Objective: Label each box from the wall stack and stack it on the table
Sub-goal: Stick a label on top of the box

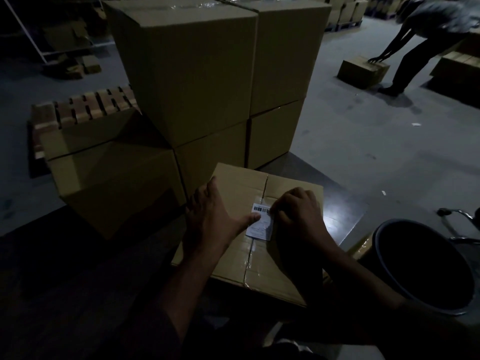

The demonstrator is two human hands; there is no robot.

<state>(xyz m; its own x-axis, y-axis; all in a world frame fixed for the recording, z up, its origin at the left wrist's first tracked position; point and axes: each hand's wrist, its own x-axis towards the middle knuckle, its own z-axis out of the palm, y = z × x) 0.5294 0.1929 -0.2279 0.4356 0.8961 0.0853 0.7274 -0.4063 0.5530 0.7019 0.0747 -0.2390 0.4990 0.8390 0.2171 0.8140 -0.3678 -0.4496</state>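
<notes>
One box (262, 245): taped shut, contents unseen
Label (261, 222): on its lid
Left hand (215, 216): fingers spread, thumb pressing label
Right hand (298, 214): fingertips pinching label edge
Bin (384, 258): interior dark

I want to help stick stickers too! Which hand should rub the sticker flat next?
Probably the left hand. Its thumb already lies flat on the sticker, with fingers spread on the box. The right hand is curled, pinching the sticker's right edge, so it looks busy holding it in place.

Both forearms are bare to the frame's edge, with no sleeves, gloves or jewellery visible.
</notes>
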